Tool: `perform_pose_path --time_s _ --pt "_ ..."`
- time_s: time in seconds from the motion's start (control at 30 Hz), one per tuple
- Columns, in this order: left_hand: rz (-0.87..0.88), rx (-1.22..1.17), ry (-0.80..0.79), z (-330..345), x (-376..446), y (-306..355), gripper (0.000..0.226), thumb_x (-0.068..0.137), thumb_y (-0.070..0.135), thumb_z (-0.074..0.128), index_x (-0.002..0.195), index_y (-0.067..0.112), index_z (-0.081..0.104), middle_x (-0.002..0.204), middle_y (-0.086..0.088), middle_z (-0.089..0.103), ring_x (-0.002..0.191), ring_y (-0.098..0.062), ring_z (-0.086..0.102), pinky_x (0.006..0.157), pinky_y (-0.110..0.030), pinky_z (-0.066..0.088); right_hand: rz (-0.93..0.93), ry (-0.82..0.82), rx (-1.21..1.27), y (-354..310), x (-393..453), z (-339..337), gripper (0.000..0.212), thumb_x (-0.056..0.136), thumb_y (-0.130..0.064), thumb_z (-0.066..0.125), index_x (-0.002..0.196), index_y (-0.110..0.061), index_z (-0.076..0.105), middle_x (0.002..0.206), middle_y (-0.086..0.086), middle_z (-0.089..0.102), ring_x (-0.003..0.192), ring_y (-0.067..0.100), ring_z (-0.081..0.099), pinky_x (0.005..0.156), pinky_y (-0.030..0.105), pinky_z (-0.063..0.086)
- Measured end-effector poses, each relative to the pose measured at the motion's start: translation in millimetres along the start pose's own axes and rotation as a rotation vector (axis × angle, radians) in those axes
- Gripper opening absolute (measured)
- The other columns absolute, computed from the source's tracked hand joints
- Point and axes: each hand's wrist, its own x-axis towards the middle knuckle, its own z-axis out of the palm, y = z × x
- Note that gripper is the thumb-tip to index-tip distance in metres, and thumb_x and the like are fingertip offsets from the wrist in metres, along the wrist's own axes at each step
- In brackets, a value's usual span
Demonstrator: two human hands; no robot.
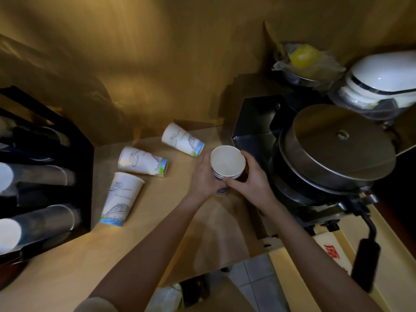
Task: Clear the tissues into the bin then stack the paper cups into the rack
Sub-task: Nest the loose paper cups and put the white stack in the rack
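Paper cups nested into a short stack (227, 164) are held upright between the left hand (203, 174) and the right hand (248, 176), both closed round it above the counter (180, 221). No tissues are seen there, so that part is judged done; three loose cups (141, 161) lie on their sides near the rack (45, 176), yet to be stacked and racked.

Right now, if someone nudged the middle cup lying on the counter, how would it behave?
The middle cup lies on its side, so it would probably roll, likely curving, since its mouth looks wider than its base. It looks like thin paper and empty, so probably light and easy to crush. The counter looks smooth, so it might slide too.
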Motion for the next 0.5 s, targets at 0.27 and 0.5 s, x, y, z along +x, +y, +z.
perform_pose_path --time_s 0.27,0.5 --pt "-0.077 0.045 -0.052 4 -3 -3 0.093 0.048 0.031 0.087 0.126 0.014 0.04 0.124 -0.008 0.051 0.113 -0.023 0.048 0.093 -0.036 0.047 0.094 0.017 -0.14 -5 8 -1 0.054 0.085 -0.04 0.057 0.129 -0.012 0.041 0.128 0.012 0.049 0.117 0.024 0.048 0.099 0.04 0.044" --pt "-0.265 0.274 -0.079 -39 -7 -8 0.069 0.074 0.024 0.07 0.133 0.009 0.039 0.135 -0.015 0.046 0.122 -0.029 0.046 0.098 -0.038 0.041 -0.001 0.026 -0.588 -40 32 7 0.052 0.088 -0.041 0.049 0.126 -0.006 0.044 0.131 0.016 0.048 0.123 0.031 0.041 0.101 0.044 0.037"
